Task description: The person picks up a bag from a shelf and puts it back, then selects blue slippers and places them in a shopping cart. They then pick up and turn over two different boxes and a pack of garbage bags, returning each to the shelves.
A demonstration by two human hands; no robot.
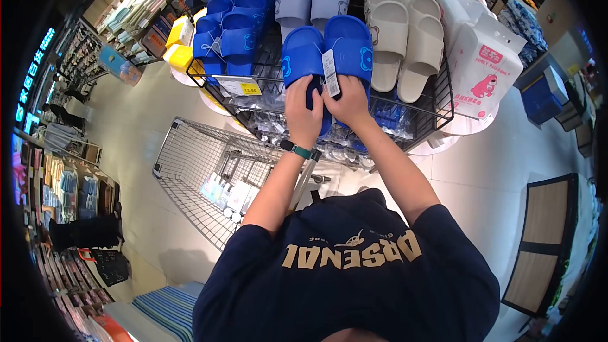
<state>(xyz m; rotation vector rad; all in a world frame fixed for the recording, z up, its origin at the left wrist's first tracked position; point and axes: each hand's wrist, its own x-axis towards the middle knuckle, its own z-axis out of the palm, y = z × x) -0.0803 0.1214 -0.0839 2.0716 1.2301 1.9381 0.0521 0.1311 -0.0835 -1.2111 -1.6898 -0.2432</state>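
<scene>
A pair of blue slide slippers (pixel 347 44) with light-blue bear prints is between my hands, above the front of a black wire rack (pixel 437 111). My left hand (pixel 303 109) grips the left slipper near its strap opening, with the fingertips partly hidden. Closed on the right slipper is my right hand (pixel 345 101). A white barcode tag (pixel 330 73) hangs over the straps beside my right fingers. Behind and beside the pair stand more blue slippers (pixel 239 38), lavender slippers (pixel 294 0) and beige slippers (pixel 387 31).
A metal shopping cart (pixel 190 152) with a few goods inside stands at my left, below the rack. A yellow price label (pixel 250 88) is fixed to the rack's front. White-and-pink packages (pixel 484 66) stand at the right. A striped cushioned surface (pixel 158 310) lies at lower left.
</scene>
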